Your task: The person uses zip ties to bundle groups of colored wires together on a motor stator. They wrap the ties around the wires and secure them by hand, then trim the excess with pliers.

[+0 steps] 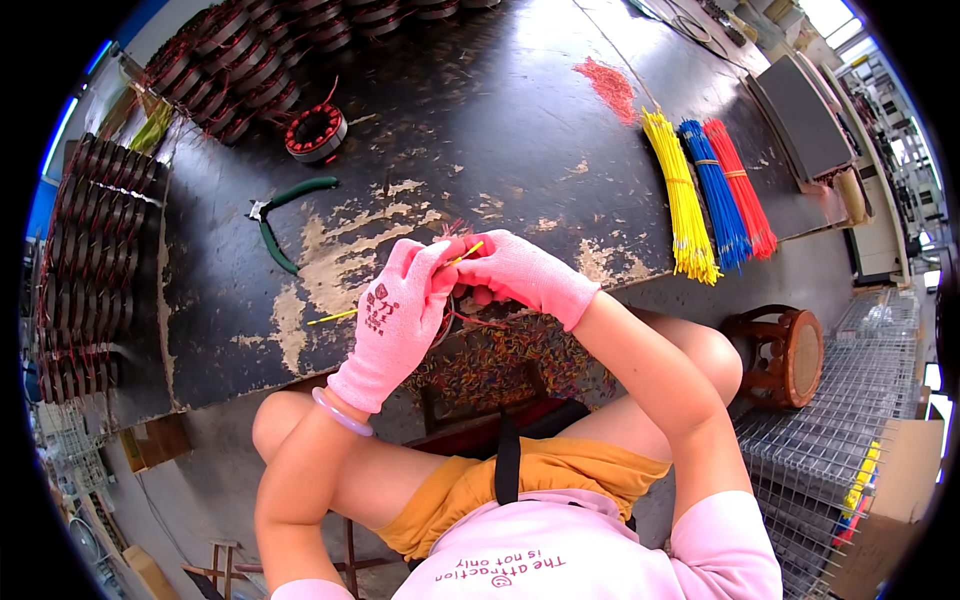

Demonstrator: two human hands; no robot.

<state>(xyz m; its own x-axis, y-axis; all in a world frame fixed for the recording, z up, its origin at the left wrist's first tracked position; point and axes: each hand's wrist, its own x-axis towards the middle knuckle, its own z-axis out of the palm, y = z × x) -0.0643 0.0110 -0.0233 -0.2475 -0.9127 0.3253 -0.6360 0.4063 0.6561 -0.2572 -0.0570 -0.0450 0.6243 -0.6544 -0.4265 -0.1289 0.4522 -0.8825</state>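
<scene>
Pinched by the right grip [532, 276] at the front edge of a worn surface [500, 120]: a thin yellow wire [467, 253].

Clamped near the wire's tip on the right; closely curled beside it, the left grip [400, 312], impossible to tell on what. Just below, mostly hidden by pink gloves [366, 365], apparently a wound ring [443, 328]. Possible trouble: a slip of the wire through glove cloth, from too light a pinch; a snag on loose red strands [456, 229], from cramped handling; a knock to the green-handled pliers [303, 190], spread nearby, from a wide left-arm swing.

Pink-gloved fingers [436, 256] pinch a yellow strand [467, 254] near green-handled pliers [288, 193].
</scene>
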